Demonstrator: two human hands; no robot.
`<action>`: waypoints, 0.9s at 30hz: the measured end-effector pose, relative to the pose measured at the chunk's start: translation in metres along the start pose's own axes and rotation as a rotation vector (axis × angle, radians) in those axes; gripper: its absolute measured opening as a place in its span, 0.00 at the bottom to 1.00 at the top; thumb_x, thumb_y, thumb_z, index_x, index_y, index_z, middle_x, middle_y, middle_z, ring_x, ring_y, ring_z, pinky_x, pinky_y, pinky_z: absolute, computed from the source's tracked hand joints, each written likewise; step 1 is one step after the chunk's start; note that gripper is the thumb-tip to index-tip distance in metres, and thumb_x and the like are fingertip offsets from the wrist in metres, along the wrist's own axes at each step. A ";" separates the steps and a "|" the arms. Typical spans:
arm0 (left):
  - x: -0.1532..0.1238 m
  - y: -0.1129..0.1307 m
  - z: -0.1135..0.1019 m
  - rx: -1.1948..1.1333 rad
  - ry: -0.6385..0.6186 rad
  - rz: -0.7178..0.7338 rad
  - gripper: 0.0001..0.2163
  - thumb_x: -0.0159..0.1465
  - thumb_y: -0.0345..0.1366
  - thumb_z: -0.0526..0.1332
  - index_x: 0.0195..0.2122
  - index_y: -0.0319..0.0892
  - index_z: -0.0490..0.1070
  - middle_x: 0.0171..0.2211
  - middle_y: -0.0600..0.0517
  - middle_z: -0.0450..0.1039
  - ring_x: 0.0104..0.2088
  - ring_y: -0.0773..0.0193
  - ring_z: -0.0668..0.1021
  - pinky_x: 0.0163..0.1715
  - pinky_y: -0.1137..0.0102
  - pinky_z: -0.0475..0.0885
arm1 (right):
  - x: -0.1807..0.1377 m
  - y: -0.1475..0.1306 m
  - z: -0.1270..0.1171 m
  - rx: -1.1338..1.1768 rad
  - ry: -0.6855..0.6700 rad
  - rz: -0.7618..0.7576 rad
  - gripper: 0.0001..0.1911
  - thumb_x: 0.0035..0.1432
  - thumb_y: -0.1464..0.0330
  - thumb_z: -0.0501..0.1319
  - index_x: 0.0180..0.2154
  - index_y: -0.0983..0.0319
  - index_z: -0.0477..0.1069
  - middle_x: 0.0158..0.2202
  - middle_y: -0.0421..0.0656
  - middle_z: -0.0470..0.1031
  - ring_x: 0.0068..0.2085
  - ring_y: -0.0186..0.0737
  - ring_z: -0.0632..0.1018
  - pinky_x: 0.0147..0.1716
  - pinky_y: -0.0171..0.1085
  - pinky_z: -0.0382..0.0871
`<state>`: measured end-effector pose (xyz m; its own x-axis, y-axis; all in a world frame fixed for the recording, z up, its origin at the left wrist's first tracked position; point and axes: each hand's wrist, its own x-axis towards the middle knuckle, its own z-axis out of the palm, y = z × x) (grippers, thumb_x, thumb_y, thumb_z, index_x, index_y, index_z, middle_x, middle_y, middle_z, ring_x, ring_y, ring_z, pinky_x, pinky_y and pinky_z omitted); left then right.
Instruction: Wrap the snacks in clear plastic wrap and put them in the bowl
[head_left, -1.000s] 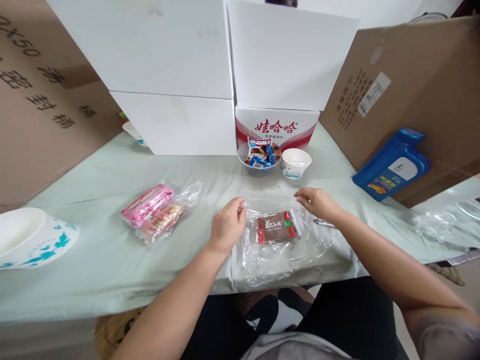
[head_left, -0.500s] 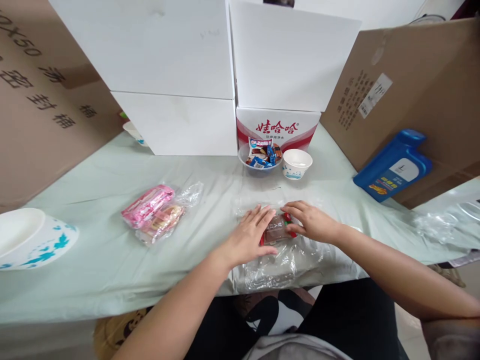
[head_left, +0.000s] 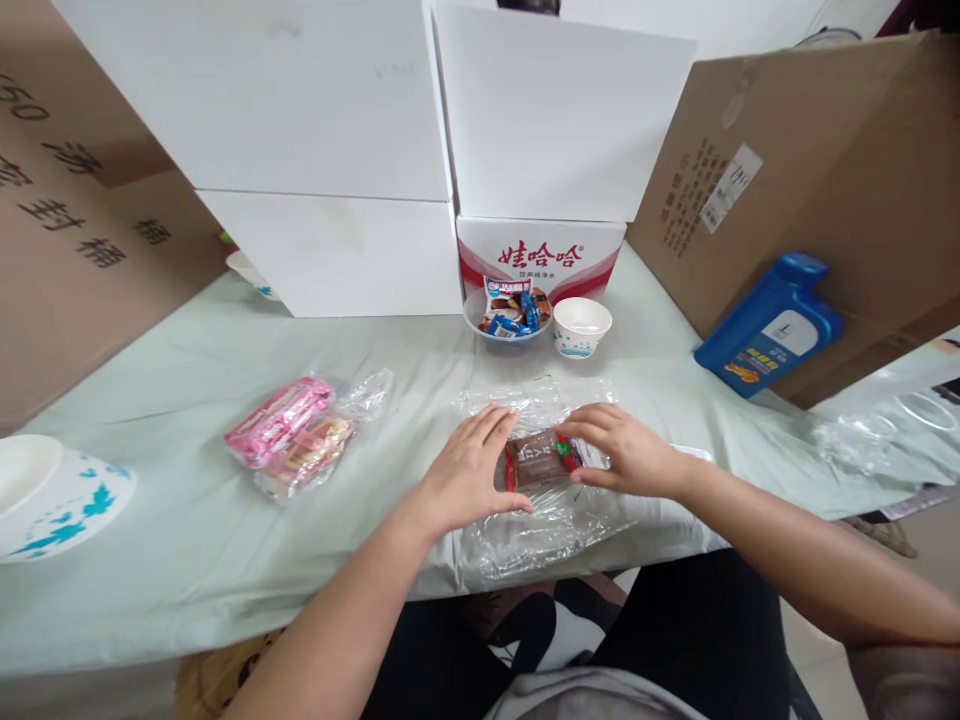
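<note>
A brown snack packet (head_left: 535,460) with red ends and white lettering lies on a crinkled clear plastic sheet or bag (head_left: 525,540). At its left end is my left hand (head_left: 469,470), open, thumb stretched out and held away from the fingers. My right hand (head_left: 626,450) curves over the packet's right end, thumb and fingers apart, the fingertips seeming to touch its red edge. A whitish packet (head_left: 591,453) shows partly between that thumb and those fingers; the hand hides the rest.
Pink packets (head_left: 281,420) in clear plastic lie to the left. A clear bowl (head_left: 506,335) of wrapped snacks and a paper cup (head_left: 582,328) stand before white boxes (head_left: 540,260). A larger paper bowl (head_left: 64,500) is at left; a blue bottle (head_left: 772,325) leans against a cardboard box (head_left: 810,200).
My left hand has drawn back off the brown packet, and more of its face shows. A whitish packet has come into sight under my right hand. The whole view has shifted slightly.
</note>
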<state>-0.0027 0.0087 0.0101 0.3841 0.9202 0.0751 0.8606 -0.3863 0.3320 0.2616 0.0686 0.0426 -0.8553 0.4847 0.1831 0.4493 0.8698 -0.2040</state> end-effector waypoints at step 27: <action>0.000 -0.005 0.009 -0.008 -0.265 0.032 0.54 0.48 0.66 0.62 0.69 0.40 0.47 0.71 0.35 0.39 0.70 0.38 0.40 0.65 0.43 0.38 | 0.219 0.064 -0.065 -0.496 0.107 0.074 0.18 0.60 0.68 0.58 0.52 0.63 0.71 0.54 0.53 0.71 0.52 0.57 0.68 0.50 0.51 0.58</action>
<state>-0.0035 0.0102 0.0001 0.4862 0.8586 -0.1628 0.8444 -0.4136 0.3405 0.1197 0.2363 0.1320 -0.7968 0.5312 0.2880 0.5985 0.7593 0.2555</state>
